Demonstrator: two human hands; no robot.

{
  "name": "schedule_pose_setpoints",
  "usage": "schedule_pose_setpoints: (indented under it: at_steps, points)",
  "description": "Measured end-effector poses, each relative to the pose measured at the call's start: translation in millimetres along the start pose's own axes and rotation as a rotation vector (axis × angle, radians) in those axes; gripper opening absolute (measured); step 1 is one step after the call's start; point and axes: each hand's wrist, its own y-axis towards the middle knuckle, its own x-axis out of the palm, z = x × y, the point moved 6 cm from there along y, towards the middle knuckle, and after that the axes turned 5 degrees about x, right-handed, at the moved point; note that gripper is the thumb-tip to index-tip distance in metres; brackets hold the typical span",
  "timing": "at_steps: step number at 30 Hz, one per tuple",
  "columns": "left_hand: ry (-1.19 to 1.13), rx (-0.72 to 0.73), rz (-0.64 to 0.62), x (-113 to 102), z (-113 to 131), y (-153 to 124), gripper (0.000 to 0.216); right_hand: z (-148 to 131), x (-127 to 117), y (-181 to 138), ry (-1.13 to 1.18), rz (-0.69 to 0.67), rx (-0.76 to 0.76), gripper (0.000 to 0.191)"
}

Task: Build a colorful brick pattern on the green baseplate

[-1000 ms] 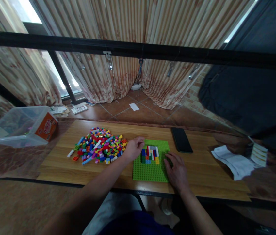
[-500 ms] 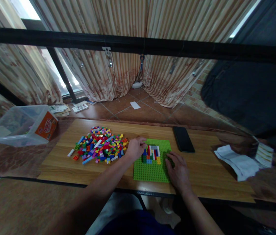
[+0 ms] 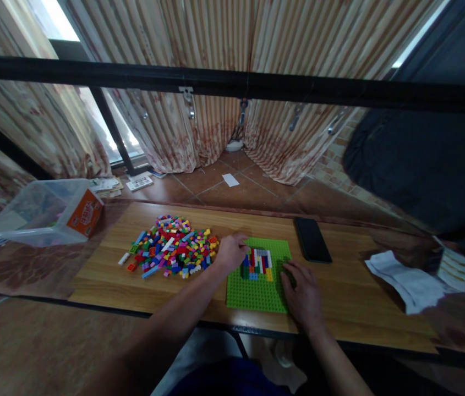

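Note:
A green baseplate (image 3: 257, 291) lies on the wooden board (image 3: 339, 297), with a small patch of coloured bricks (image 3: 258, 261) built on its far part. My left hand (image 3: 231, 253) rests at the plate's left far corner, fingers curled against the built bricks; what they pinch is too small to name. My right hand (image 3: 302, 294) lies on the plate's right edge, fingers bent down and pressing on it. A pile of loose coloured bricks (image 3: 172, 246) lies left of the plate.
A black phone (image 3: 312, 240) lies right of the plate. Crumpled white paper (image 3: 408, 280) sits at the far right. A clear plastic box with an orange label (image 3: 42, 212) stands at the left. A black bar (image 3: 232, 82) crosses above, curtains behind.
Both hands stay at the baseplate with hardly any shift. The view has drifted slightly, so everything sits a little further right and lower.

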Motion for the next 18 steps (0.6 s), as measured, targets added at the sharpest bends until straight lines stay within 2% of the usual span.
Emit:
schedule_pose_setpoints:
  at_steps: [6, 11, 15, 18]
  points:
    - [0.028, -0.011, 0.075, -4.2, 2.1, -7.8, 0.035, 0.6, 0.5, 0.6, -0.002, -0.001, -0.016, 0.034]
    - [0.001, 0.011, 0.115, -8.4, 2.2, -13.0, 0.031, 2.3, 1.5, 0.7, 0.002, 0.007, -0.028, 0.035]
    - [-0.038, 0.016, 0.160, -20.8, -1.8, -20.7, 0.030, 3.8, 2.7, 0.2, 0.001, 0.011, -0.041, 0.035]
    - [-0.135, 0.058, 0.146, -33.2, -5.6, -35.4, 0.028, 4.4, 2.9, -0.3, -0.006, 0.015, -0.034, 0.036]
